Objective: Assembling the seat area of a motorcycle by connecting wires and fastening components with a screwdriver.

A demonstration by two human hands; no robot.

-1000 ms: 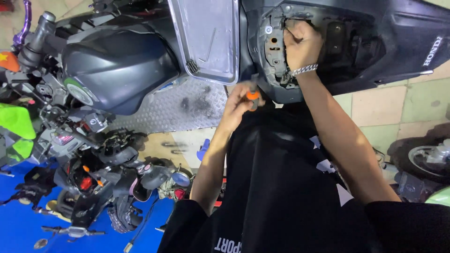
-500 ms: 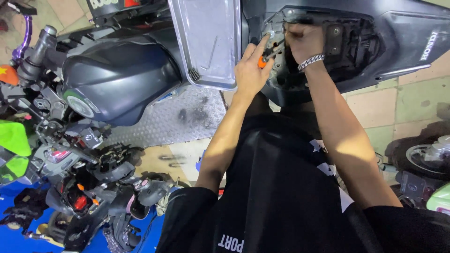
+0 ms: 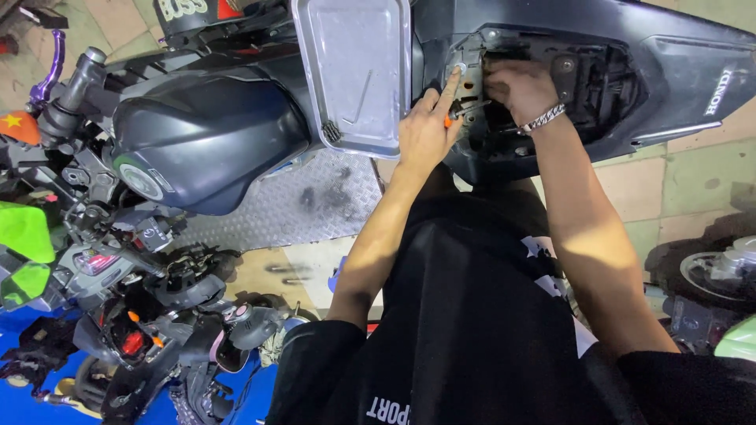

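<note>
Since half a second ago the left hand (image 3: 425, 134) has been climbing: it was closed around the orange-handled screwdriver (image 3: 457, 116) below the open bay, and now its forefinger is stretching straight up to touch a pale round fitting (image 3: 461, 69) on the bracket (image 3: 471, 75) at the bay's left edge. The view has also swung slightly, so the tray and tank are sitting lower in the picture than before.

Nearest the camera, the person's black shirt (image 3: 472, 330) is filling the lower middle, with both bare forearms reaching away from it. To the lower left a stripped motorcycle front (image 3: 142, 315) with cables and red lamps is standing over a blue mat (image 3: 24, 401).

Further out, the left hand is keeping the screwdriver tucked under its curled fingers; only a bit of orange handle and the thin metal shaft are showing, the shaft pointing right toward the bay. The right hand (image 3: 516, 90), wearing a metal bracelet (image 3: 543, 118), is reaching into the dark bay (image 3: 583, 86) of the scooter body (image 3: 677, 71) with its fingers bent inward; whether they are gripping anything inside I cannot tell.

Just left of the hands a grey metal tray (image 3: 350, 71) is lying against the scooter, with a dark fuel tank (image 3: 205, 134) beyond its left side and checker plate (image 3: 315, 205) below.
</note>
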